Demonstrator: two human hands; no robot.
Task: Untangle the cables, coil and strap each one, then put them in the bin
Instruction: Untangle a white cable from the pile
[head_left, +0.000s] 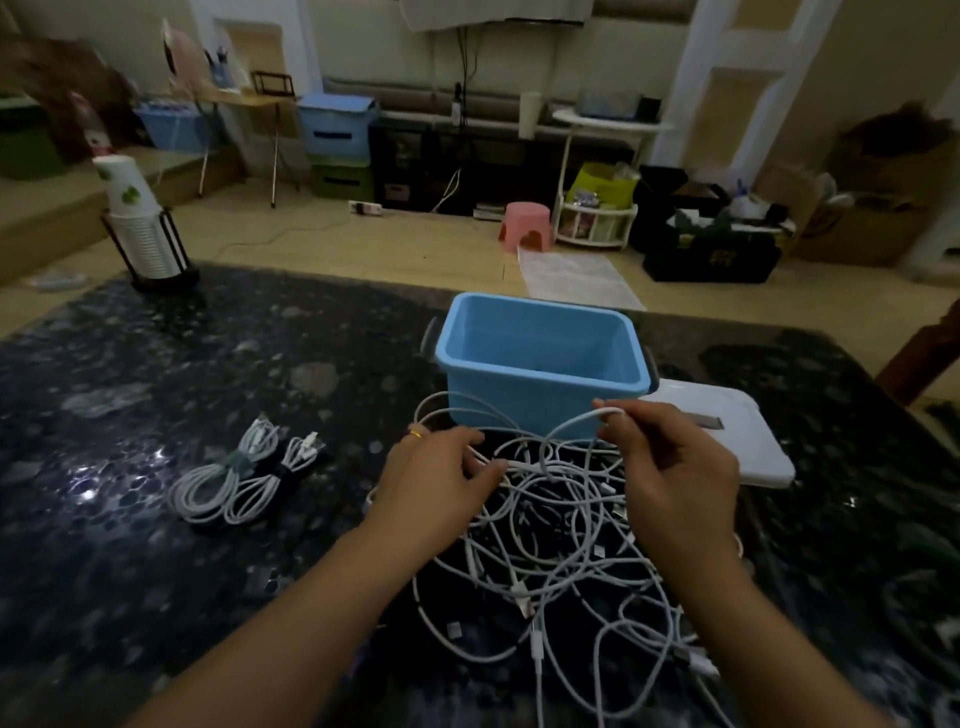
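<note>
Where grip (613, 415) pinches, cable (571, 423) leftward

Floor: tan tiles (363, 244), dimly lit
Table: dark speckled stone (208, 364)
Stool: pink (525, 224)
Far wall: blue crates (337, 127)

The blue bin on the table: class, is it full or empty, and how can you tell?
Empty, as far as shown. The blue bin stands upright and lidless, its visible inner walls bare; the coiled cables lie outside it.
</note>
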